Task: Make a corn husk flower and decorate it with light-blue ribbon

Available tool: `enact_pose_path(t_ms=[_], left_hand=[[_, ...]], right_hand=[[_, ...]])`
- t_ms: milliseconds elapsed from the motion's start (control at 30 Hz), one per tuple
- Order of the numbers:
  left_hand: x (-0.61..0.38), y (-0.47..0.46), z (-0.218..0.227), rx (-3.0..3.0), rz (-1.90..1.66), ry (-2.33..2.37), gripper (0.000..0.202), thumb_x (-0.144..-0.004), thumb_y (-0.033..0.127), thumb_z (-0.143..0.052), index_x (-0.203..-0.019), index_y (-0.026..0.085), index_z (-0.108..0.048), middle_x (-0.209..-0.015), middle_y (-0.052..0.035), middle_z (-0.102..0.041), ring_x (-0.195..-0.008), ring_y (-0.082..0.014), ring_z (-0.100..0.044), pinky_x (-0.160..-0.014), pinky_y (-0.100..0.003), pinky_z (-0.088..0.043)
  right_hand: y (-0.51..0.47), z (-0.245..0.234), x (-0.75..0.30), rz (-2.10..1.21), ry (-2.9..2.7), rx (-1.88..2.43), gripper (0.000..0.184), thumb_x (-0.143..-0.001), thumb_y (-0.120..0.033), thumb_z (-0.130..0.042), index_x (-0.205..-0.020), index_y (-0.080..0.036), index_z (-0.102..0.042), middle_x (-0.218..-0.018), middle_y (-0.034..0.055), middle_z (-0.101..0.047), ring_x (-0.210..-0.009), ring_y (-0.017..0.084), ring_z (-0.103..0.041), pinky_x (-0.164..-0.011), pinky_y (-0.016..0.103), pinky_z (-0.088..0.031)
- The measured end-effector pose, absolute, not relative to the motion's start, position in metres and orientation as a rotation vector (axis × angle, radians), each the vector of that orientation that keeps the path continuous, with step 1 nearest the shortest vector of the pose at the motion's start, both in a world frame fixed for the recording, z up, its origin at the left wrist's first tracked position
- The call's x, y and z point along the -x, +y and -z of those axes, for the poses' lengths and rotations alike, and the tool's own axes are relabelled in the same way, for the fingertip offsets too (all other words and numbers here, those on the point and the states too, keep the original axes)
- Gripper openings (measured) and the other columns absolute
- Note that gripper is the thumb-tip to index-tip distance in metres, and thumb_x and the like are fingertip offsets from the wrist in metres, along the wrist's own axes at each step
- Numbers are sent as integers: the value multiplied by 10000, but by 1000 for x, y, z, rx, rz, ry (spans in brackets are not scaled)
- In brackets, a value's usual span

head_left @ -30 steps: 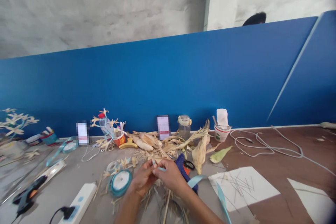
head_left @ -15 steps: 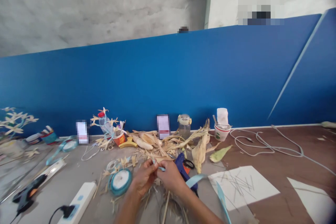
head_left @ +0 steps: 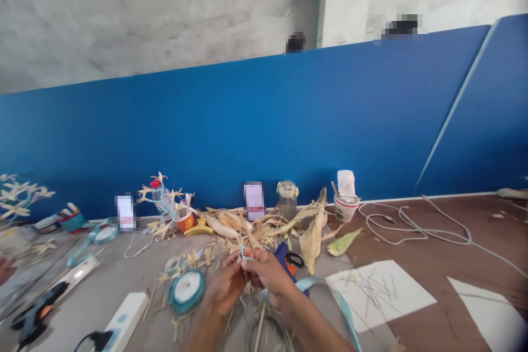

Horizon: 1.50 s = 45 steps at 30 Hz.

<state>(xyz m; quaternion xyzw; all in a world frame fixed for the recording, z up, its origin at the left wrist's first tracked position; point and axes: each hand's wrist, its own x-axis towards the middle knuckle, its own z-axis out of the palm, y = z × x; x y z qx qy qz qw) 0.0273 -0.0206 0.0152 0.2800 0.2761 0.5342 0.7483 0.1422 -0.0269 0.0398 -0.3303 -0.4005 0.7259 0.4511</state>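
Observation:
My left hand (head_left: 226,285) and my right hand (head_left: 270,278) meet fingertip to fingertip over the near middle of the table, both closed. Upright between them is a thin piece wrapped in light blue ribbon (head_left: 242,252); my left fingers pinch it, and what lies inside the wrap is hidden. My right fingers grip the ribbon there. A loose length of light blue ribbon (head_left: 306,284) comes out beyond my right wrist and trails over the table. Left of my hands lies a teal ribbon roll (head_left: 186,290). Dry corn husks (head_left: 235,223) are piled just beyond.
A blue glue gun (head_left: 281,253) and black-handled scissors (head_left: 295,259) lie by my right hand. Thin wires (head_left: 375,289) rest on white paper. Leftward are a power strip (head_left: 126,319), a black glue gun (head_left: 39,313) and another person's hand (head_left: 5,269). A jar (head_left: 287,201) stands behind.
My right hand has turned and its fingers have shifted around the ribbon-wrapped piece, which now stands more upright. Another person's hand has appeared at the left edge.

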Motion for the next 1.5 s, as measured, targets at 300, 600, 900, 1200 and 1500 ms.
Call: enact_pose_path(t_ms=[300,600,900,1200,1500], left_hand=[[-21,-19,-13,-603,-1111,590,199,-545,201,-810,-672,151,-666,-629,-1,-641,-594,-115,-573,-626,-244,-432],[-24,-18,-15,-617,-1134,747,233,-598,229,-782,-712,159,-591,-663,14,-621,-594,-107,-577,-597,-240,-444],[-23,-19,-17,-819,-1220,866,283,-601,271,-772,-707,170,-531,-558,53,-560,-483,-70,-507,-535,-206,-408],[-23,-16,-16,-855,-1338,1011,382,-584,325,-766,-847,187,-525,-593,49,-582,-496,-94,-515,-563,-249,-449],[-32,-21,-17,-1102,-1216,1028,395,-655,340,-707,-940,210,-466,-553,61,-566,-422,-112,-500,-451,-231,-393]], right_hand=[[-24,-26,-137,-1778,-936,915,264,-534,-324,-658,-517,-193,-429,-344,-111,-357,-311,27,-225,-377,200,-145],[-17,-21,-144,-1203,-1311,1261,50,-613,-170,-549,-585,-171,-508,-570,-35,-532,-606,124,-488,-592,226,-365],[-14,-26,-151,-1097,-1376,1227,284,-762,-364,-454,-542,-184,-444,-521,-29,-466,-546,115,-440,-541,223,-343],[-16,-29,-154,-1207,-1437,1247,107,-685,-198,-498,-582,-168,-500,-529,-47,-469,-533,97,-423,-537,204,-325],[-20,-40,-158,-1575,-1294,1074,153,-706,-258,-517,-580,-191,-463,-467,-59,-493,-451,103,-470,-478,212,-342]])
